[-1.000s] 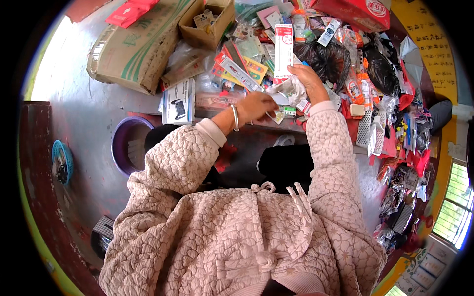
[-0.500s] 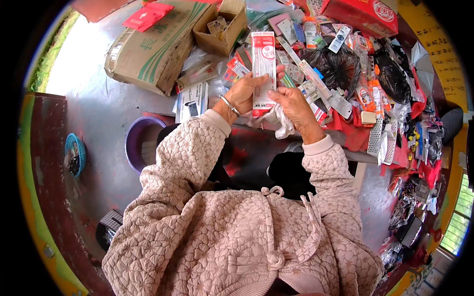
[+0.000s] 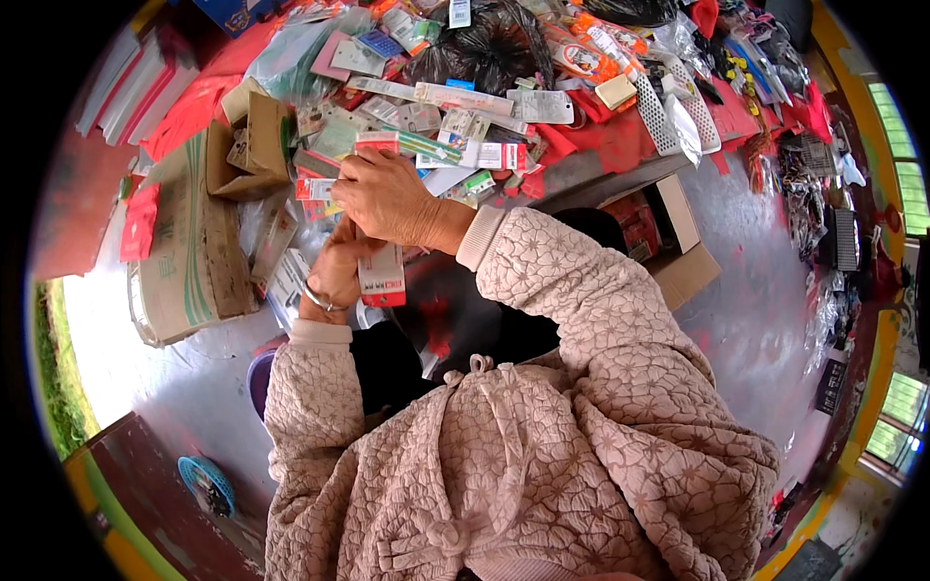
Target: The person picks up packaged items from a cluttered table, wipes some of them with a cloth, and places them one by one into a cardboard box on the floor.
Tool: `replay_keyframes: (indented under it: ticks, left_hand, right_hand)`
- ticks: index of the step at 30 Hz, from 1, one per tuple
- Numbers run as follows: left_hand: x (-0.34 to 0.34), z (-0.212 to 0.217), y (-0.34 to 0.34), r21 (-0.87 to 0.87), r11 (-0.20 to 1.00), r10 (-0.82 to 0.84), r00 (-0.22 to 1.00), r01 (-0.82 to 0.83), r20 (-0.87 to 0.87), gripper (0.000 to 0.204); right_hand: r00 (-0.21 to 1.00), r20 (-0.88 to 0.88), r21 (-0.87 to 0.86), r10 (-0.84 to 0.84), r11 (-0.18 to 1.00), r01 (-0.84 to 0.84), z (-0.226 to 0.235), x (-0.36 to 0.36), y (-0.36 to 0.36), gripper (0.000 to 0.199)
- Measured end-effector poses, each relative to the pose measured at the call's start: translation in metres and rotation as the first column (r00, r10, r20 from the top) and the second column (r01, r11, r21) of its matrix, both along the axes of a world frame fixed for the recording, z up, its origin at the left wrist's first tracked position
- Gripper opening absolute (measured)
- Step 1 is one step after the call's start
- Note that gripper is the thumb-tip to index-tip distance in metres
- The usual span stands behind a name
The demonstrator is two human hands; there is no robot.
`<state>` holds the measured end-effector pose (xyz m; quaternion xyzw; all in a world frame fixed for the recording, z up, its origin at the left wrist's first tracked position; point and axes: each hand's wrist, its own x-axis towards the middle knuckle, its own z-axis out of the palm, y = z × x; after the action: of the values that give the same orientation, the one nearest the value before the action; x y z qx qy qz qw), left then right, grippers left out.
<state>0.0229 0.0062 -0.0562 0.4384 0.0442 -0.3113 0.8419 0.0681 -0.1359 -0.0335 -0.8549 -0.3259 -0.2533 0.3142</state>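
Left hand [image 3: 334, 271] grips a red-and-white packet [image 3: 382, 276] from below, fingers closed around it, steadying it upright. Right hand [image 3: 387, 198] lies curled over the packet's top, pinning it. Packet sits just near the cluttered packet pile [image 3: 455, 121]; cardboard box [image 3: 184, 261] left.

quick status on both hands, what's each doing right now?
Left hand: closed on the red-and-white flat packet, gripping its lower end.
Right hand: fingers curled over the top of the same packet, closed on it.
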Motion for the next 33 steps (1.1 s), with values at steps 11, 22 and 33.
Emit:
replay_keyframes:
  ticks: [11,22,33]
  left_hand:
    - [-0.017,0.055,-0.014,-0.028,0.999,-0.032,0.995,0.035,0.097,0.061]
    - [0.001,0.015,-0.002,-0.108,0.947,0.301,0.953,-0.302,-0.026,0.026]
    - [0.02,0.017,0.02,-0.279,0.834,0.442,0.879,-0.476,-0.178,0.037]
  right_hand:
    - [0.709,-0.646,0.465,-0.283,0.591,0.659,-0.026,0.083,-0.096,0.011]
    - [0.925,-0.359,0.455,0.129,0.889,0.053,0.003,-0.01,0.013,0.014]
    - [0.685,-0.665,0.348,0.298,0.935,-0.07,0.034,-0.016,-0.009,0.014]
